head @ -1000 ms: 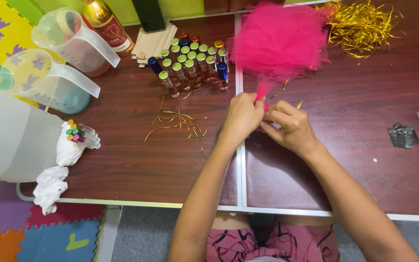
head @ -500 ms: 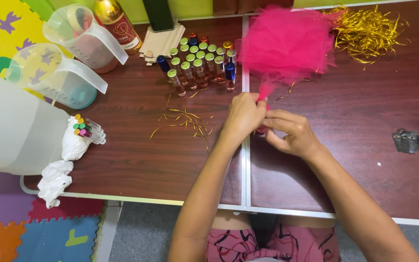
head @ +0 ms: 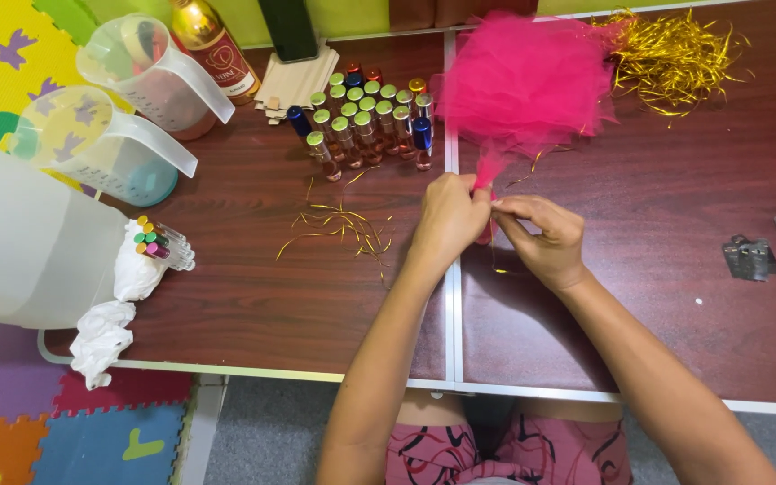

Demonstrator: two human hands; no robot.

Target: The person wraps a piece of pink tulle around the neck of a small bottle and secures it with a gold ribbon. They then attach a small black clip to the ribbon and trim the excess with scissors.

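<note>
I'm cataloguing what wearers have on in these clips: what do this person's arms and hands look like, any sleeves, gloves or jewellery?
Both forearms are bare, with no sleeves showing. The left hand and right hand wear no gloves, and no rings, watch or bracelets are visible.

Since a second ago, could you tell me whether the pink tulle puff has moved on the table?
No; the pink puff stays right of the small bottles, stem pinched by both hands.

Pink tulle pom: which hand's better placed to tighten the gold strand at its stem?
Probably right. The left hand already pinches the stem of the pink tulle pom, while the right hand fingers the thin gold strand just below it.
</note>
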